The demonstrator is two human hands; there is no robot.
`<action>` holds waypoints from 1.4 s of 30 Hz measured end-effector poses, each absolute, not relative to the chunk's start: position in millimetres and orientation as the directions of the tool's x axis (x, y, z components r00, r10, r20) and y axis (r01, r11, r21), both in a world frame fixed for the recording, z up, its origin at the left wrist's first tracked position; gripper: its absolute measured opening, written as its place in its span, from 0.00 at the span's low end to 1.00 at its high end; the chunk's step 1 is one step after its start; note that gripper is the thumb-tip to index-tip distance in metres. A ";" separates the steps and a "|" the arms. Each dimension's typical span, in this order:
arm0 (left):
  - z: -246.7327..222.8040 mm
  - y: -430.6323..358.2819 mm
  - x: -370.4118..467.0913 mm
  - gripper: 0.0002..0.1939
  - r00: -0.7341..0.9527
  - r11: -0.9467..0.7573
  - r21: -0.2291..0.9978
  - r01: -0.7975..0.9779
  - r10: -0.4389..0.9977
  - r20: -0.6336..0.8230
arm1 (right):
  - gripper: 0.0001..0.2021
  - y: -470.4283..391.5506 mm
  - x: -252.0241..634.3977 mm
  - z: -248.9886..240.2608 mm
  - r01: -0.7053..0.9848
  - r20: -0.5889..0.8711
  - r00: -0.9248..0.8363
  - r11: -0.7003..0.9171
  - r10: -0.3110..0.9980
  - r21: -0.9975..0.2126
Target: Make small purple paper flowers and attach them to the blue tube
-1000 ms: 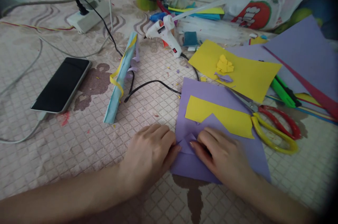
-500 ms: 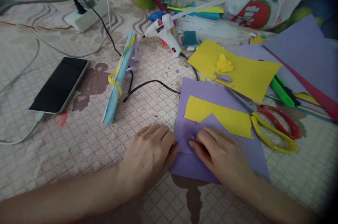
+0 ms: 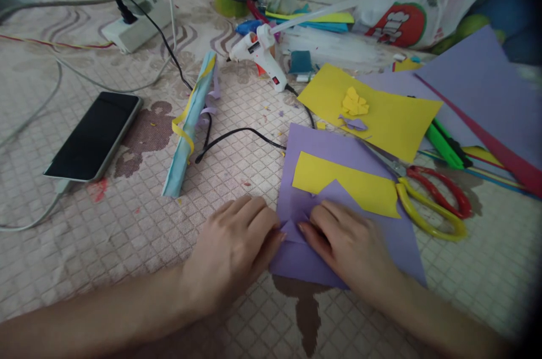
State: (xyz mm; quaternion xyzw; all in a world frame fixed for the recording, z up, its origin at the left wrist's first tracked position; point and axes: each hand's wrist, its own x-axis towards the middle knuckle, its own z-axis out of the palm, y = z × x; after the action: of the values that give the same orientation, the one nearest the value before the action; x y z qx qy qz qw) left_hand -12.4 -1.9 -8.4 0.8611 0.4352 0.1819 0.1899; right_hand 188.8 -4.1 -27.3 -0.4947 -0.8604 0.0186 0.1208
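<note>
Both hands pinch a small folded piece of purple paper [image 3: 292,233] from its two sides, low over a purple sheet [image 3: 313,271]. My left hand [image 3: 239,246] is closed, its thumb and fingers on the piece's left end. Fingers of my right hand [image 3: 349,240] are curled around the right side, hiding part of the paper. A purple pointed corner [image 3: 337,191] sticks up past the right knuckles. Just beyond lies a yellow paper strip [image 3: 345,181] on the purple sheet. Scissors [image 3: 436,201] with red and yellow handles rest at its right end.
A light-blue paper stick [image 3: 188,127] wound with a yellow strip lies left of the sheet, near a phone [image 3: 95,136]. Behind stand a white glue gun [image 3: 265,57] and a power strip [image 3: 138,26]. Yellow paper [image 3: 393,116] bears small scraps. A black cable crosses the cloth.
The view has shifted slightly, so things on the right sit a little further left. Both hands keep their pinch on the small purple paper, with only slight finger movement.
</note>
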 end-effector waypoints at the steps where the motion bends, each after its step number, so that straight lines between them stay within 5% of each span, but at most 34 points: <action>1: -6.7 -6.4 -13.0 0.05 0.574 -0.592 0.467 0.656 0.794 0.200 | 0.16 -4.2 188.9 -27.5 0.848 0.186 -0.480 0.508 0.857 -0.152; 6: -1.0 -36.2 -11.0 0.10 0.751 -0.806 0.287 0.517 0.588 0.300 | 0.16 -4.3 188.6 -27.5 0.847 0.192 -0.475 0.505 0.859 -0.166; 26: -7.3 -50.9 -2.6 0.14 0.811 -0.814 0.034 0.580 0.581 0.063 | 0.16 -5.0 187.8 -27.2 0.849 0.179 -0.475 0.502 0.862 -0.165; 42: -4.0 -50.2 -17.0 0.14 0.831 -0.832 0.085 0.548 0.554 0.059 | 0.16 -4.9 188.1 -29.2 0.853 0.191 -0.470 0.499 0.862 -0.153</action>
State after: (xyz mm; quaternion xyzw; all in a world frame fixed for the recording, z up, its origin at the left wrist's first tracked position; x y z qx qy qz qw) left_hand -17.0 -50.2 -4.0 0.9562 0.2881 0.0408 0.0323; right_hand 188.1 -4.9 -29.2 -0.5002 -0.8571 0.0183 0.1219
